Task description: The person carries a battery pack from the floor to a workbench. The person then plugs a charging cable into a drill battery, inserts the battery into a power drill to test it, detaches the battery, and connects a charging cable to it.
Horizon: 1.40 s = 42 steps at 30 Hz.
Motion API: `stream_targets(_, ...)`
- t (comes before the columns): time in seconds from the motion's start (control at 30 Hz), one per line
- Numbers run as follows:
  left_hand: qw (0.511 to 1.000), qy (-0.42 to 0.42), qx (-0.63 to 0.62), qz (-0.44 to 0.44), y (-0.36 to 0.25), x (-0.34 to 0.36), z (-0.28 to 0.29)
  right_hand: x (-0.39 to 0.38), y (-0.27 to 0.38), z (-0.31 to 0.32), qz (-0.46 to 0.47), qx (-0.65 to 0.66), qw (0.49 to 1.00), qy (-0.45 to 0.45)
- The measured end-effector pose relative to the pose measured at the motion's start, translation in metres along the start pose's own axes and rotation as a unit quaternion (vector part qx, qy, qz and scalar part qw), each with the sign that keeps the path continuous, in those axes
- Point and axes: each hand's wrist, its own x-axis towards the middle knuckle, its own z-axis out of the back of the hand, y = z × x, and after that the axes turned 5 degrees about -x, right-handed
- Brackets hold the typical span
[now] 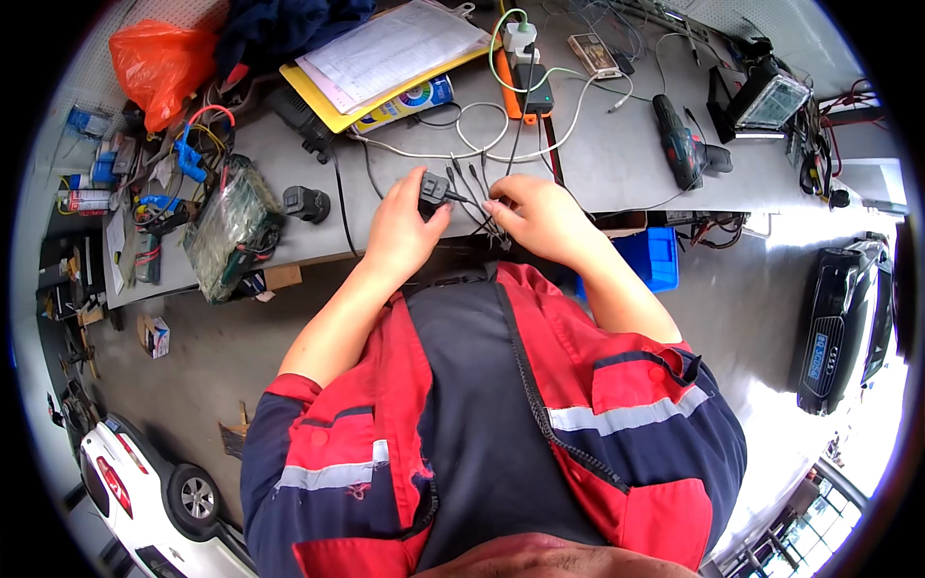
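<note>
Over the bench's near edge, my left hand (403, 223) is closed around a small black block-shaped connector (435, 189) with a dark cable leaving its right side. Close by, my right hand (541, 220) pinches a dark cable between thumb and forefinger, at the bundle of several thin cable ends (470, 176) fanned out between the hands. Whether it is the connector's own cable I cannot tell. A white cable (434, 154) loops across the bench behind them. A black tool battery (306, 204) stands left of my left hand.
On the grey bench (617, 154) lie a yellow clipboard (323, 96) with papers, a spray can (409, 104), an orange power strip (525, 91), a cordless drill (679, 144) and a lamp (769, 101). A plastic-wrapped part (231, 226) is left. A blue bin (655, 258) stands below the edge.
</note>
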Motion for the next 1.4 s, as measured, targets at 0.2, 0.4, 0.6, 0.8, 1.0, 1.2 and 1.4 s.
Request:
stream_targets(0.2, 0.997, 0.052, -0.058, -0.016, 0.016, 0.013, 0.017, -0.005, -0.014, 0.007, -0.051, -0.078, 0.995, -0.033)
stream_targets(0.4, 0.999, 0.041, 0.005, -0.028, 0.015, 0.011, 0.017, -0.003, -0.017, 0.006, -0.132, -0.179, 0.974, 0.043)
stream_targets(0.6, 1.0, 0.007, -0.01, -0.007, 0.016, 0.005, 0.015, 0.001, 0.005, -0.017, -0.004, -0.043, 0.999, -0.005)
stream_targets(0.8, 0.991, -0.029, 0.036, -0.129, 0.027, 0.005, 0.009, 0.019, 0.021, -0.044, 0.047, -0.044, 0.997, -0.043)
stream_targets(1.0, 0.987, -0.073, 0.023, -0.14, 0.025, 0.002, 0.007, 0.031, 0.029, -0.049, 0.029, -0.067, 0.997, -0.025)
stream_targets(1.2, 0.992, -0.047, 0.028, -0.118, 0.026, 0.002, 0.009, 0.034, 0.03, -0.05, 0.025, -0.053, 0.998, -0.027)
stream_targets(1.4, 0.982, -0.082, 0.054, -0.159, 0.033, 0.001, 0.001, 0.035, 0.031, -0.048, 0.004, -0.029, 0.999, -0.017)
